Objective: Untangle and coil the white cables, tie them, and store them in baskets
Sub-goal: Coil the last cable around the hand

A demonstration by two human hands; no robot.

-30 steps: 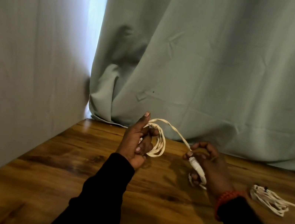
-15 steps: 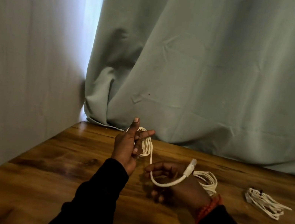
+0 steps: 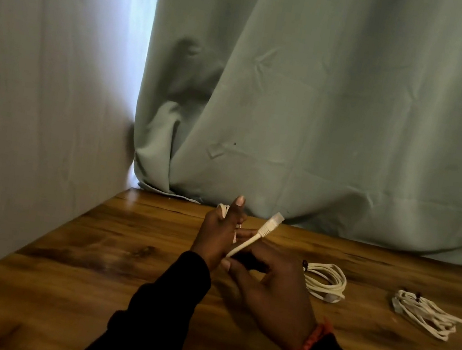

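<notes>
I see the left hand point(image 3: 219, 231) raised above the wooden table point(image 3: 105, 260), one finger pointing up, with white loops of the cable point(image 3: 246, 243) wound round its fingers; only small bits of those loops show behind the hand. The right hand point(image 3: 269, 285) sits just right of the left hand and touches it, thumb and fingers pinching the cable's free end near the left palm. From that pinch the cable rises up and to the right, ending in a pale plug point(image 3: 272, 224) that stands above both hands.

Right of the hands, a coiled cable point(image 3: 325, 280) lies flat on the table, with a dark tie on its near-left side. Farther right of it, well apart, lies a second bundle point(image 3: 426, 314), flatter and longer, also with dark ties. A red bracelet point(image 3: 306, 345) circles the right wrist. A green curtain point(image 3: 328, 99) hangs behind the table.
</notes>
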